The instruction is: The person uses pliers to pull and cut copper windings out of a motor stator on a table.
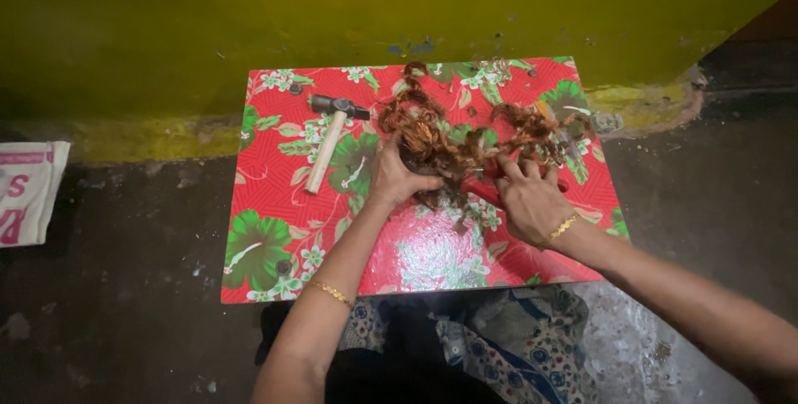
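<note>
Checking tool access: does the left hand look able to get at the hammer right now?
Probably yes. The hammer lies just beside the left hand on the bare floral table, nothing between them, though that hand is occupied pressing the brown fibre tangle.

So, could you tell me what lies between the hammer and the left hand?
Only bare floral tabletop lies between the hammer and the left hand, seen from the head view.

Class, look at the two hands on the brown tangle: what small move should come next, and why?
Probably the right hand draws its red-handled tool through the tangled brown fibres while the left hand pins the clump to the floral board. Both hands are already on the tangle; the hammer lies unused.
</note>
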